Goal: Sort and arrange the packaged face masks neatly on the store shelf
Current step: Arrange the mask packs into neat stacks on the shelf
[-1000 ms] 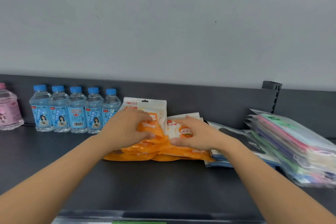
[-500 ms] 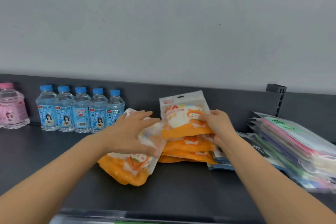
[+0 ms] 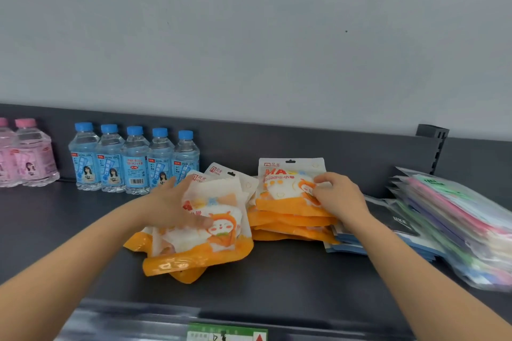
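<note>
Orange-and-white face mask packs lie in two groups on the dark shelf (image 3: pixel 277 279). My left hand (image 3: pixel 169 207) grips the left group (image 3: pixel 205 243) at its left edge, thumb across the top pack; these packs are fanned out and skewed, bottoms towards the front edge. My right hand (image 3: pixel 342 198) holds the right side of the top pack (image 3: pixel 285 185) of the right stack (image 3: pixel 291 224), fingers curled onto its face. That stack lies squarer, tops towards the back panel.
Several blue-capped water bottles (image 3: pixel 133 163) stand at the back left, with pink bottles (image 3: pixel 30 158) beyond them. Right of the orange stack lie blue packs (image 3: pixel 349 243), a black pack (image 3: pixel 399 221) and a tall pile of coloured packs (image 3: pixel 454 219). A price tag (image 3: pixel 227 333) marks the front edge.
The single orange pile is now split in two. My left hand drew some packs left and forward; my right hand laid a pack on the right stack and holds it there.
</note>
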